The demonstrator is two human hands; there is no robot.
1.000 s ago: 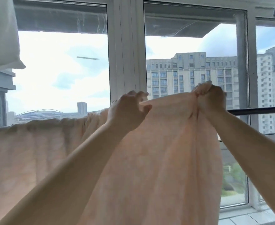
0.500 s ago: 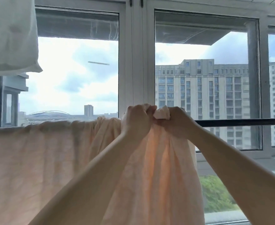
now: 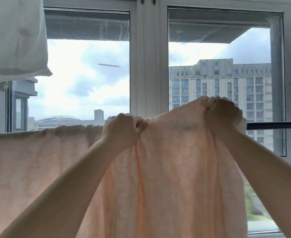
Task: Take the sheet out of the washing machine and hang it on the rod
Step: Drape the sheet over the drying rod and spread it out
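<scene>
Gripping sheet [image 3: 167, 169] — both hands [image 3: 120, 129]

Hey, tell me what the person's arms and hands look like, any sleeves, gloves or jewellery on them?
Both forearms are bare as far as the frame shows, with no sleeve in sight. The left hand and right hand wear no gloves. No watch, bracelet or ring is visible on either, though backlight from the window dims fine detail.

My left hand [image 3: 122, 129] and right hand [image 3: 223, 111] grip the sheet [image 3: 175, 169], which fills the lower frame and blocks any reach forward there; the rod [image 3: 275, 125] lies bare at right of my right hand, open air above and below it; white cloth [image 3: 16, 36] hangs at upper left; the window frame [image 3: 148, 66] stands just behind.
</scene>
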